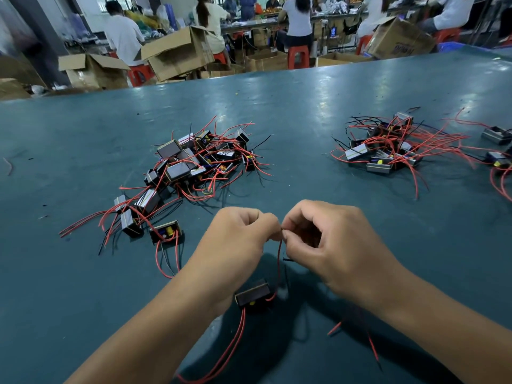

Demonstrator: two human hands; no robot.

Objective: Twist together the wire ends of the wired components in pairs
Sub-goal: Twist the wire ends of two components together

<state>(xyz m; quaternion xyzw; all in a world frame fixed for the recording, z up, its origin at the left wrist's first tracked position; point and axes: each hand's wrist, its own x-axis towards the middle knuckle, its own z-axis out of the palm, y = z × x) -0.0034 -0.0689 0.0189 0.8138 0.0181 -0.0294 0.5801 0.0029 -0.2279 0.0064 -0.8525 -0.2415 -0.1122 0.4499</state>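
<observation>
Across a teal desk (304,112) in a busy workshop, a small black component (253,295) is lying nearest the person, its red wire (279,261) running up to the hands directly above it. The left hand (241,234) and right hand (327,236) are meeting fingertip to fingertip, both pinching the wire ends, while two piles (191,164) are waiting farther back, well apart.

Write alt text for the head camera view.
Left hand and right hand pinch the wire ends of a small black component hanging above a green table. Two piles of wired components lie beyond, left pile and right pile.
</observation>
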